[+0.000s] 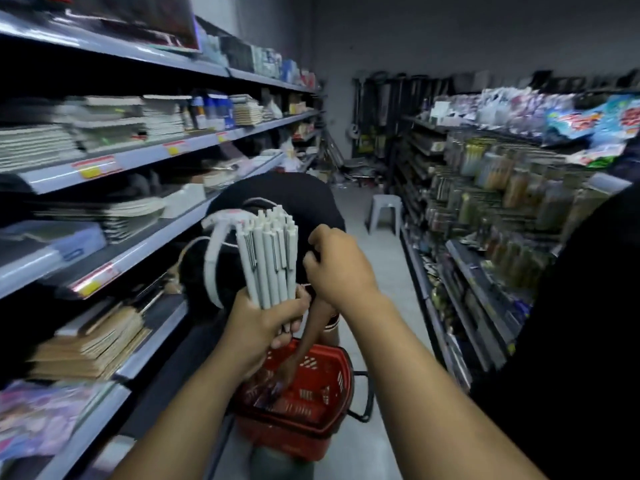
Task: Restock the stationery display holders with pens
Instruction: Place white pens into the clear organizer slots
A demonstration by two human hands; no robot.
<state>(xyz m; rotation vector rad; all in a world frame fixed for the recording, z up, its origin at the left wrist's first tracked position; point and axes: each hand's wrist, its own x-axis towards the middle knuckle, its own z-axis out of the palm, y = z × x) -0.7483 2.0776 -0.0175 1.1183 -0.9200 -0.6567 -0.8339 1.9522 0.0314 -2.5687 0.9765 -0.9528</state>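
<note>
- The pens (268,258) stand bundled in my left hand (266,327), fingers wrapped round their lower ends.
- My right hand (334,263) is just beside them, fingers curled; pinching anything, I cannot tell.
- A red basket (343,372) sits below.

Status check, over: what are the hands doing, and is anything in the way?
Left hand grips upright bundle of white pens. Right hand curled beside it, hold unclear. Person in black cap close ahead, reaching into red basket.
</note>
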